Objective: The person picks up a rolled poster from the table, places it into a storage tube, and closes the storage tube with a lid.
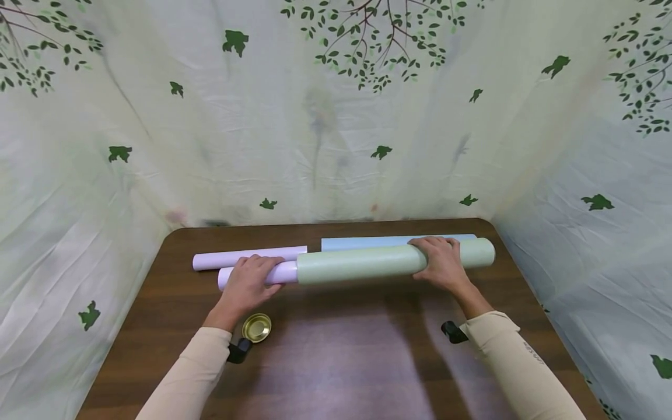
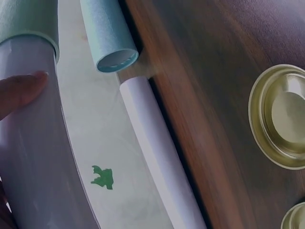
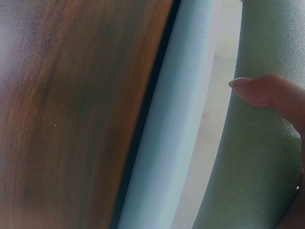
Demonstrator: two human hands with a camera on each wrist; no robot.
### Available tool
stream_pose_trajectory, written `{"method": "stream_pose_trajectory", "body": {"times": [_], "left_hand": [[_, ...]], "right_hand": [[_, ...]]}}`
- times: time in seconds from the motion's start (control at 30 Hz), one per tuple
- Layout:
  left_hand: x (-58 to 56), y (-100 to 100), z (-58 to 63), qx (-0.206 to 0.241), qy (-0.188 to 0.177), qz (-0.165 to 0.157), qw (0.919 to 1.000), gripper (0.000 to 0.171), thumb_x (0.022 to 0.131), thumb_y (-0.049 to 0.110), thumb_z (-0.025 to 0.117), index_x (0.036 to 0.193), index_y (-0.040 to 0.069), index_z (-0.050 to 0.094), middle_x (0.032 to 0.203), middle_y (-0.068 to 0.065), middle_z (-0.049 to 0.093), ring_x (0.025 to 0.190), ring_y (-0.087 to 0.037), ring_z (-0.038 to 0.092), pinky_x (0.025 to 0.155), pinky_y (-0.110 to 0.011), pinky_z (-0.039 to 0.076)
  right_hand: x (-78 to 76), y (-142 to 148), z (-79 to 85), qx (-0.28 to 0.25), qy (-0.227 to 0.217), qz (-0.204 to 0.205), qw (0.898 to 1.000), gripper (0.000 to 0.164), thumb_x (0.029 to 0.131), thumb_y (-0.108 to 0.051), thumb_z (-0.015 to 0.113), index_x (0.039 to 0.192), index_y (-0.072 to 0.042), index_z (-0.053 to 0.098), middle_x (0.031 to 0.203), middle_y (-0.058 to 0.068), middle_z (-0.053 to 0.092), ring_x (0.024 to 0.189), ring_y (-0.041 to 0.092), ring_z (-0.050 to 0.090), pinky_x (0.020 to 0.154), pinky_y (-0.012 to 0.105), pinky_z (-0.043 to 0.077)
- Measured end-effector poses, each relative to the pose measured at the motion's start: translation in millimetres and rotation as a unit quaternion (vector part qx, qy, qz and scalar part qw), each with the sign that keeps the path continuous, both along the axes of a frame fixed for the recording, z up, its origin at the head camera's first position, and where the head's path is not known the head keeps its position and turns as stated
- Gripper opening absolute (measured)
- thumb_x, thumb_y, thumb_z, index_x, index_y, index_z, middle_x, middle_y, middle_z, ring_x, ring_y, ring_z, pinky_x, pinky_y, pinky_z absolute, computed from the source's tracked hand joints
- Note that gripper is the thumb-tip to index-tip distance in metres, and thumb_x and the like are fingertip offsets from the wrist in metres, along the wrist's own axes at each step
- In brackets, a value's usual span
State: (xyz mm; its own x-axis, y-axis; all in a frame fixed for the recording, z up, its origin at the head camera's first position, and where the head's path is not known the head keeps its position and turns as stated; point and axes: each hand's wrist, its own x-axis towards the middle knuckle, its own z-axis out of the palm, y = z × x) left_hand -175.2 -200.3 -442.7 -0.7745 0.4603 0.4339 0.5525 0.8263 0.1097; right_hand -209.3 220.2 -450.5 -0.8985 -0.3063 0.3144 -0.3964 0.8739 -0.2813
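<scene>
Inner tube (image 1: 287, 272) in outer tube (image 1: 362, 264), two tubes (image 1: 210, 261) behind on table (image 1: 341, 356), dish (image 1: 256, 328) before

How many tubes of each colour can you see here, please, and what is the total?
Lavender: 2 (one held lavender tube, one unheld lavender tube)
Green: 1 (green tube)
Blue: 1 (blue tube)
Total: 4

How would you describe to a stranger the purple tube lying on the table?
On the table, go to the far left. There lies the purple tube, left of the blue tube. The other purple tube is in the left hand; no hand holds this one.
</scene>
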Motion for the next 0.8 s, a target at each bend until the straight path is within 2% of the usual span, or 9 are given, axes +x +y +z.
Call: {"method": "stream_pose_trajectory", "body": {"times": [0.37,0.67,0.8], "left_hand": [[0.0,8.7,2.4,0.004,-0.023,0.013,0.9996,0.05,0.066,0.027,0.079,0.109,0.01,0.06,0.097,-0.006,0.067,0.087,-0.026,0.058,0.076,-0.042,0.04],[-0.1,13.6,1.4,0.006,-0.01,0.005,0.9999,0.052,0.064,0.027,0.08,0.108,0.01,0.06,0.097,-0.005,0.067,0.087,-0.026,0.058,0.074,-0.042,0.04],[0.3,15.7,2.2,0.0,-0.015,0.008,0.9999,0.053,0.064,0.027,0.08,0.11,0.009,0.059,0.099,-0.006,0.066,0.089,-0.027,0.058,0.076,-0.042,0.041]], "right_hand": [[-0.5,-7.0,4.5,-0.001,-0.003,-0.003,1.0,0.075,0.046,-0.026,0.089,0.114,-0.018,0.059,0.112,0.01,0.059,0.108,0.033,0.047,0.092,0.056,0.02],[-1.0,-8.5,1.3,-0.004,0.001,0.002,1.0,0.075,0.045,-0.026,0.089,0.113,-0.018,0.06,0.111,0.009,0.06,0.107,0.031,0.048,0.092,0.054,0.02],[-1.0,-9.3,0.8,-0.008,-0.002,0.006,1.0,0.074,0.045,-0.026,0.089,0.113,-0.019,0.06,0.112,0.008,0.06,0.107,0.03,0.049,0.093,0.054,0.02]]}}
